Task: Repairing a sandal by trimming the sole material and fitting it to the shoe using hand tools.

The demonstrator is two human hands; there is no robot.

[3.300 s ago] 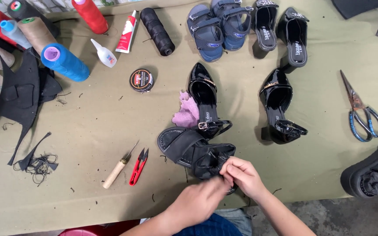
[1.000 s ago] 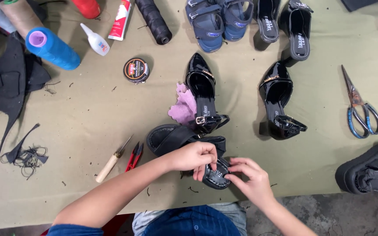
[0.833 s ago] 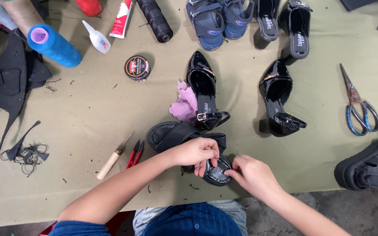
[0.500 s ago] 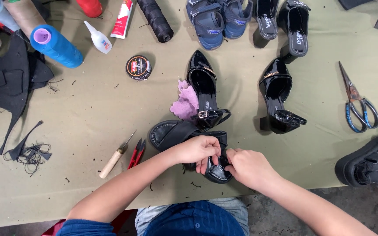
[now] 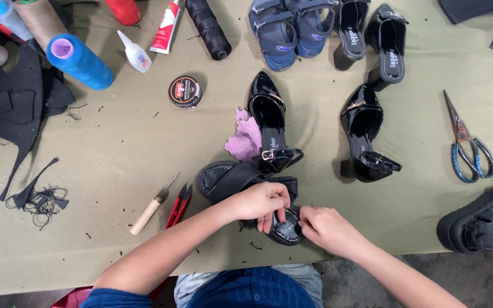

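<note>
Black sandal (image 5: 241,181) sits at our tabletop's near edge; our left hand (image 5: 261,202) clamps it steady while our right hand (image 5: 325,229) pinches its strap.

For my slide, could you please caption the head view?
Both hands, left hand and right hand, grip a black sandal on an olive table.

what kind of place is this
Most likely a shoe repair or cobbler's workbench. Both hands, the left hand and right hand, work on a black sandal. Around them lie other shoes, big thread spools, an awl, scissors, a glue tube and a polish tin.
</note>
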